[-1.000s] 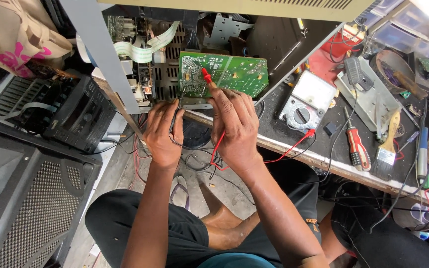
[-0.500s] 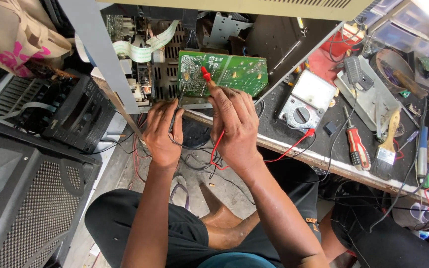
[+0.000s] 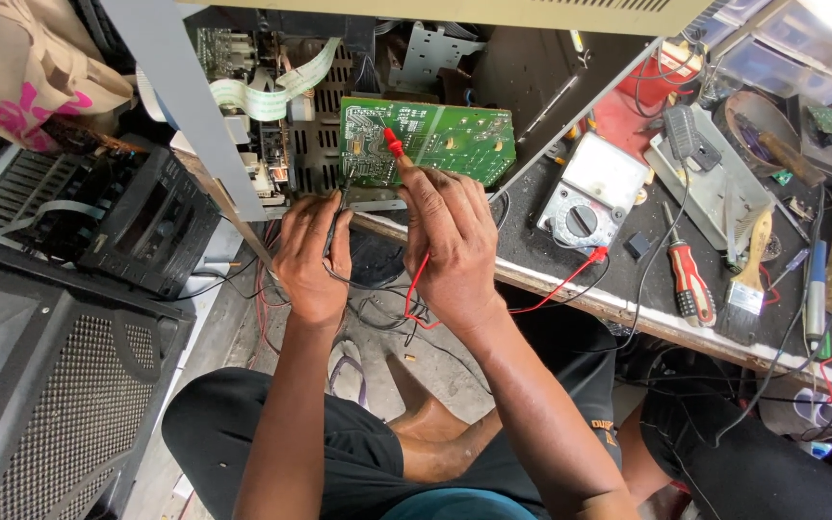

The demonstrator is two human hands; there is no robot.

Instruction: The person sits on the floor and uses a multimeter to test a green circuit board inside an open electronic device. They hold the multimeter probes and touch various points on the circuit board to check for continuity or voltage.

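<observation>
**Two probes on a bare green board**

The person sits low before the table (image 3: 570, 289), both hands up at a green circuit board (image 3: 435, 140) that stands tilted on its edge against an opened metal chassis (image 3: 310, 144). The right hand (image 3: 450, 246) pinches a red test probe (image 3: 392, 143) between thumb and fingers, its tip set on the board's solder side. The left hand (image 3: 312, 252) is closed around a black probe (image 3: 339, 197), whose tip I cannot quite follow at the board's lower left corner.

The board looks light and stiff but easily hurt: thin, brittle at the solder joints and bristling with sharp pins, so I'd judge it best held by its bare edges, never flexed. The probes are slim, hard plastic and a little slippery; a pencil grip near the tip suits them. Their red lead (image 3: 551, 289) trails loose towards the analogue multimeter (image 3: 580, 197) on the table, and may tug. A red-handled screwdriver (image 3: 688, 279) and a paintbrush (image 3: 751, 279) lie farther right.
</observation>
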